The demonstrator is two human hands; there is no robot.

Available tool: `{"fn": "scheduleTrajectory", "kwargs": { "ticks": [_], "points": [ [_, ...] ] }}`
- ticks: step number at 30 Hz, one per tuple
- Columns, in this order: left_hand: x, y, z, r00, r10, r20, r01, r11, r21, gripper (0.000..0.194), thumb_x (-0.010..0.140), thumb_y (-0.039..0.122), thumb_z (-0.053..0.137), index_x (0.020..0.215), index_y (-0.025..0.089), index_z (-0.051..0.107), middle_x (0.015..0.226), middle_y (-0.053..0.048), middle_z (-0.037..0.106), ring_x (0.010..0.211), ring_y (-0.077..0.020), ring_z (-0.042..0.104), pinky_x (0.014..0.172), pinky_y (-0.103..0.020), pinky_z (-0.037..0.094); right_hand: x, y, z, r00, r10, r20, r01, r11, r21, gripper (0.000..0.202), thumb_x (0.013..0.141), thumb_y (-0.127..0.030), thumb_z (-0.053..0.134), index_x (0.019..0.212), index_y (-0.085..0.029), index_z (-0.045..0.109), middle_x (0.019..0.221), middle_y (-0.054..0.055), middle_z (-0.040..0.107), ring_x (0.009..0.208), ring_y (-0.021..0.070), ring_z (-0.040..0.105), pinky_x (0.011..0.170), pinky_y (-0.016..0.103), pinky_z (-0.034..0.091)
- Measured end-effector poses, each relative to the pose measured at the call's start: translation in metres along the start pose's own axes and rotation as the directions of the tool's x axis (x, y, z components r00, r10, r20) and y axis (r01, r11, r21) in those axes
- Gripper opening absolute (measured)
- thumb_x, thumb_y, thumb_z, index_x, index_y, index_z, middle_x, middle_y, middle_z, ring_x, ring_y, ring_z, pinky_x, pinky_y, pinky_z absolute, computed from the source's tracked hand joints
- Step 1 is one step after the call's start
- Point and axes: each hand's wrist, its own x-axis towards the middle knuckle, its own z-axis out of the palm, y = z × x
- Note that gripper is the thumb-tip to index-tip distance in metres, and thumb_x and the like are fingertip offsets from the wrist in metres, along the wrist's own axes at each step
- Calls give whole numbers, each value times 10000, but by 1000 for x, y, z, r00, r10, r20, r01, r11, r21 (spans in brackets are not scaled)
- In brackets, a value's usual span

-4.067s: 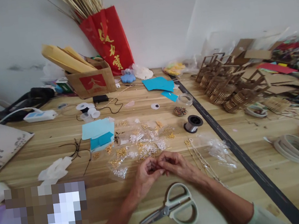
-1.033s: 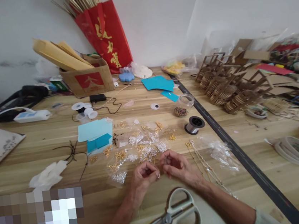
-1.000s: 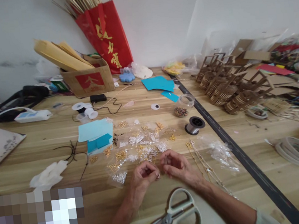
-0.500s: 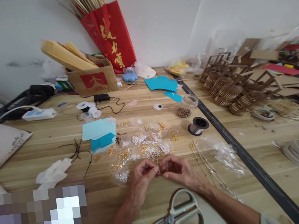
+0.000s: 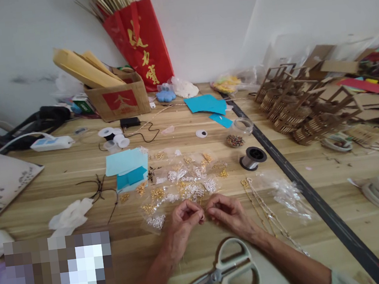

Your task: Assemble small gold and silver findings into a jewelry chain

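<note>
My left hand (image 5: 187,219) is pinched on a tiny dark reddish piece, too small to name, above the wooden table. Just to its right, the thumb and fingers of my right hand (image 5: 225,211) are pressed together; anything between them is too small to make out. A thin gold-coloured strand rises near the fingertips. Beyond my hands lie small clear bags of gold and silver findings (image 5: 193,191). Scissors (image 5: 236,269) with pale handles rest below my hands. Gold and silver chains (image 5: 266,213) lie beside my right forearm.
A wire spool (image 5: 253,158), a jar of beads (image 5: 235,140) and blue paper sheets (image 5: 206,105) lie farther back. Brown wooden baskets (image 5: 295,107) crowd the right. A cardboard box (image 5: 119,100) and a red bag (image 5: 145,42) stand by the wall. White crumpled material (image 5: 70,217) is at left.
The fingertips of my right hand have moved slightly away from my left hand. The whole view has shifted a little.
</note>
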Motion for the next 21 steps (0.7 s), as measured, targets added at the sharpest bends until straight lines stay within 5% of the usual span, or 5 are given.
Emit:
{"fn": "scheduleTrajectory", "kwargs": {
  "ticks": [10,21],
  "points": [
    [2,-2,-1,1000,-3,-2,3,999,-50,154,710,225,687,634,159,570,657,10,590,626,-119,529,644,-237,417,1,-4,3,998,-51,23,48,994,95,210,815,-349,696,889,-173,608,796,23,645,745,141,629,678,267,504],
    [-1,-2,0,1000,11,2,-11,1000,-7,159,717,250,675,641,169,561,655,6,586,645,-135,538,661,-247,429,1,2,2,999,-40,-33,38,998,-46,212,838,-378,661,822,-168,635,703,7,594,563,92,505,493,207,412]
  ]
}}
